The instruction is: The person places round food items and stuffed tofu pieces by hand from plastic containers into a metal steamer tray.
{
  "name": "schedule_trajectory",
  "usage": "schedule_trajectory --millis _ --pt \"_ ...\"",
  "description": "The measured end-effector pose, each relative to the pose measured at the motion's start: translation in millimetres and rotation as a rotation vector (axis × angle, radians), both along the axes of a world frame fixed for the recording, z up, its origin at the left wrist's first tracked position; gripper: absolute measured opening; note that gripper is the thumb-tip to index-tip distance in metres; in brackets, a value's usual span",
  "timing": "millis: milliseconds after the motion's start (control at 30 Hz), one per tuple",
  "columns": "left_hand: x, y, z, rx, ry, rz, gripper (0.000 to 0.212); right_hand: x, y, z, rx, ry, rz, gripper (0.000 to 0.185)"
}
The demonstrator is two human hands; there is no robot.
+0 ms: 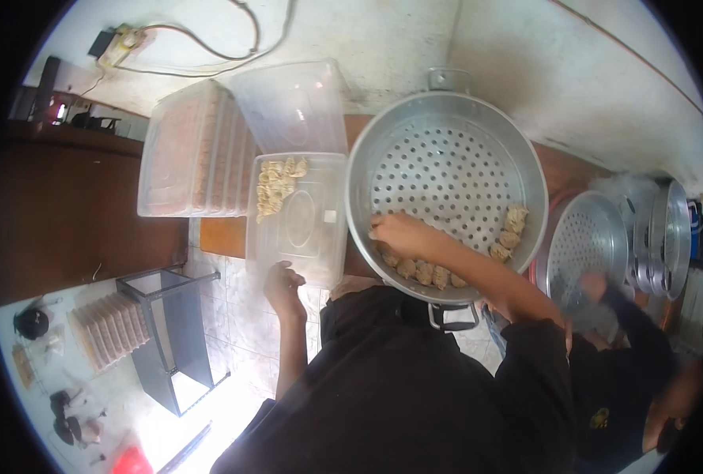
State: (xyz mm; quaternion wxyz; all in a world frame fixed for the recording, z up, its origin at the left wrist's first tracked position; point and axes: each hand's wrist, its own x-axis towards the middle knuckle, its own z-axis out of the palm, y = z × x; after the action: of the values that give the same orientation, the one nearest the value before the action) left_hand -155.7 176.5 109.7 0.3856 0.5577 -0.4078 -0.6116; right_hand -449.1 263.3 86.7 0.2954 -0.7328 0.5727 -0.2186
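A large round aluminium steamer pan (446,172) with a perforated base is in front of me. Pleated dumplings (425,274) line the near inside edge, and a few more dumplings (509,239) curve up the right side. My right hand (401,234) reaches across into the pan at its left wall. Its fingertips pinch a pale dumpling, mostly hidden by the fingers. To the left lies a clear plastic box (321,255), with a cluster of dumplings (277,183) in its far left corner. At that box's near edge, my left hand (285,285) hangs with loosely bent fingers, holding nothing.
Filled plastic boxes (197,154) stand at the left, beside an upright clear container (295,106) against the wall. Another person's hand (593,286) is at a second steamer pan (588,237) on the right, near steam. A metal rack (167,332) is lower left.
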Motion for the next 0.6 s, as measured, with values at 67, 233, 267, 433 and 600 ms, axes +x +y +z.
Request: schedule_trajectory --millis 67,233,267,433,600 --pt "-5 -4 0 0.023 0.097 0.026 0.025 3 2 -7 -0.032 -0.014 -0.034 0.015" --pt "29 -16 -18 0.056 0.051 0.016 0.028 15 14 29 -0.036 0.018 -0.189 0.024" --pt "34 -19 -17 0.094 0.074 0.032 0.029 20 17 49 -0.059 -0.017 -0.300 0.023" --pt "80 -44 -35 0.125 0.009 0.126 0.026 84 14 155 -0.039 -0.324 -0.960 0.028" --pt "108 -97 -39 0.159 0.055 0.108 0.028 154 -94 67 -0.074 -0.418 -0.763 0.037"
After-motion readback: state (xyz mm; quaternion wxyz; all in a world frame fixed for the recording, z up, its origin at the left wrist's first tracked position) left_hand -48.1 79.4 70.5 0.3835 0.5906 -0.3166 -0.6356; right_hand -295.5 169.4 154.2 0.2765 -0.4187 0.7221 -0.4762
